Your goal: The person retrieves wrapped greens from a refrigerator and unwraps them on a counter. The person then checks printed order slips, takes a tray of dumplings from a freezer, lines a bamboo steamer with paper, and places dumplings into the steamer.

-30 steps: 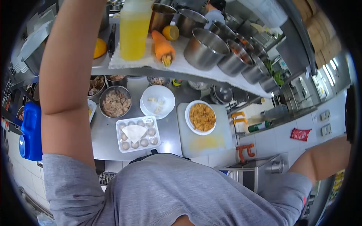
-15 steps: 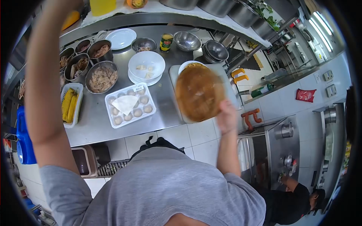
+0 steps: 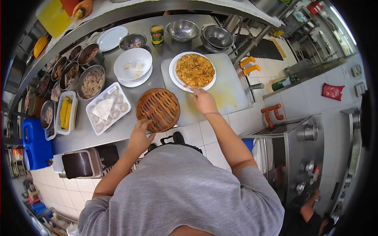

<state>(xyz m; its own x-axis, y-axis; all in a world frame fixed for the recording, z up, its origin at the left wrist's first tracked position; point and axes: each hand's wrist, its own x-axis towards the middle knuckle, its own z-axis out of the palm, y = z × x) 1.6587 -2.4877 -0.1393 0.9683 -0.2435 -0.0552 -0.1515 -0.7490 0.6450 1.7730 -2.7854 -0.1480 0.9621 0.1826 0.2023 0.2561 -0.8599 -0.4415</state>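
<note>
A round brown bamboo steamer base (image 3: 158, 110) with a slatted bottom lies at the counter's front edge. My left hand (image 3: 140, 135) is at its lower left rim, fingers against the rim and thumb apart. On the white cutting board (image 3: 232, 86), a white plate (image 3: 177, 80) holds an orange-brown food (image 3: 195, 70). My right hand (image 3: 204, 100) touches the plate's lower rim with its fingertips; whether it grips the rim is unclear. Left of the steamer sits a white tray of round items (image 3: 108, 108) with a white triangular sheet on them.
A white bowl (image 3: 132, 64) on a plate, a can (image 3: 156, 34) and metal bowls (image 3: 182, 30) stand behind. Containers of meat and a basket of yellow items (image 3: 65, 113) are at left. A raised shelf crosses the back. Another person (image 3: 309, 218) is at lower right.
My left arm has come down from overhead to the steamer. The steamer has moved left, off the plate and onto the counter. My right hand has left it and is now at the plate.
</note>
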